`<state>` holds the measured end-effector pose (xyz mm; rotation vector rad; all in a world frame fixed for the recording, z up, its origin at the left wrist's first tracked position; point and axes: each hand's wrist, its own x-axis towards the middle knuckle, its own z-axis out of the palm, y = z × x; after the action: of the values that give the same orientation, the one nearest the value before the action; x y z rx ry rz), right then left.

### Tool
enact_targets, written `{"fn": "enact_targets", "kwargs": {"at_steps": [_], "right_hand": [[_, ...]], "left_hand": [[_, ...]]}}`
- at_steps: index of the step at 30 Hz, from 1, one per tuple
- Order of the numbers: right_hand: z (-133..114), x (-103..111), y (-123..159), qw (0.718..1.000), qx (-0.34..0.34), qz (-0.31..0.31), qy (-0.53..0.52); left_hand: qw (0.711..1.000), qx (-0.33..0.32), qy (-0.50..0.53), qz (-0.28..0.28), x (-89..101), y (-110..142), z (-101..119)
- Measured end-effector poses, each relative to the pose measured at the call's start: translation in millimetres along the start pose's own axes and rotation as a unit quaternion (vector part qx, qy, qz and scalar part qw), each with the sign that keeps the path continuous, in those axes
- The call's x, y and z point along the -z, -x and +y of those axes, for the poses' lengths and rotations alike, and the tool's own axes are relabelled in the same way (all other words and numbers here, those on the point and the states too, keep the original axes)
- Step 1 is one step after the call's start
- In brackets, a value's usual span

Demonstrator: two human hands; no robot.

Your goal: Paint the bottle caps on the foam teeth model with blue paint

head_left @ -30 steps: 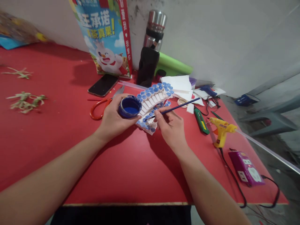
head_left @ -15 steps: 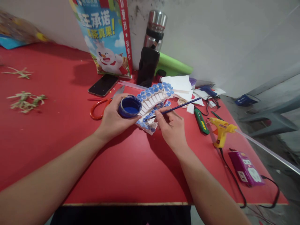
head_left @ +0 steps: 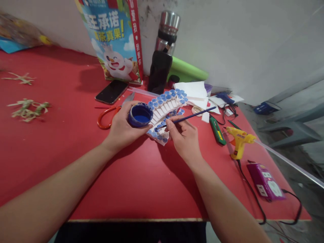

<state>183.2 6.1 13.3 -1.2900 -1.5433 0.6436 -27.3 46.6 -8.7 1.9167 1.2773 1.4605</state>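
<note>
My left hand [head_left: 122, 130] is wrapped round a small jar of blue paint [head_left: 140, 115], tilted so its inside shows. Between the thumb and fingers of my right hand [head_left: 184, 136] is a thin paintbrush [head_left: 191, 115] with a dark blue handle. Its tip touches the near end of a white arched model [head_left: 162, 111], edged with rows of small blue-painted discs. A ladder-like row of white strips runs along the model's middle. The jar and my left hand hide part of its left side. Behind my left hand lie scissors with orange handles [head_left: 103, 118].
A phone [head_left: 111, 91], a printed bag [head_left: 113, 44], a dark case [head_left: 159, 72] and a steel flask [head_left: 169, 30] stand or lie at the back. Rightward are white scraps [head_left: 192, 89], a green cutter [head_left: 217, 131], a yellow glue gun [head_left: 239, 140] and a purple power box [head_left: 265, 182].
The brush tip has shifted slightly left along the near discs, and my right hand has moved a little left with it. My left hand and the jar look unmoved.
</note>
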Motion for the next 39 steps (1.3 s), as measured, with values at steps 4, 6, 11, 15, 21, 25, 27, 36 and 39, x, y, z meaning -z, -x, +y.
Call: {"fn": "enact_targets", "kwargs": {"at_steps": [4,6,11,15,21,25,27,36,39], "right_hand": [[-0.4,-0.1,0.6,1.0,0.002,-0.004,0.0],[-0.5,0.0,0.3,1.0,0.003,-0.001,0.003],[-1.3,0.6,-0.1,1.0,0.007,0.0,0.007],[-1.8,1.3,0.2,1.0,0.01,0.004,0.005],[1.7,4.0,-3.4,1.0,-0.003,0.027,0.008],[4.6,4.9,-4.3,1.0,-0.01,0.024,-0.002],[4.5,4.4,-4.0,1.0,-0.01,0.02,-0.001],[2.2,3.8,-2.6,1.0,-0.008,0.026,0.007],[2.7,3.8,-2.6,1.0,-0.011,0.014,0.009]], "left_hand": [[1.0,0.0,0.003,-0.001,0.1,0.3,-0.8],[1.0,0.001,0.003,-0.005,0.1,0.4,-1.3],[1.0,-0.001,0.001,-0.001,0.0,0.3,-2.1],[1.0,-0.005,-0.002,-0.004,0.5,0.0,-1.7],[1.0,-0.009,0.001,0.002,-0.3,0.5,-2.0],[1.0,-0.006,-0.001,0.006,-0.6,0.8,-1.7],[1.0,-0.006,-0.004,0.006,-0.4,0.7,-1.5],[1.0,-0.009,-0.002,0.002,-0.3,0.4,-2.4],[1.0,-0.011,0.0,0.002,-0.3,0.5,-2.2]]}}
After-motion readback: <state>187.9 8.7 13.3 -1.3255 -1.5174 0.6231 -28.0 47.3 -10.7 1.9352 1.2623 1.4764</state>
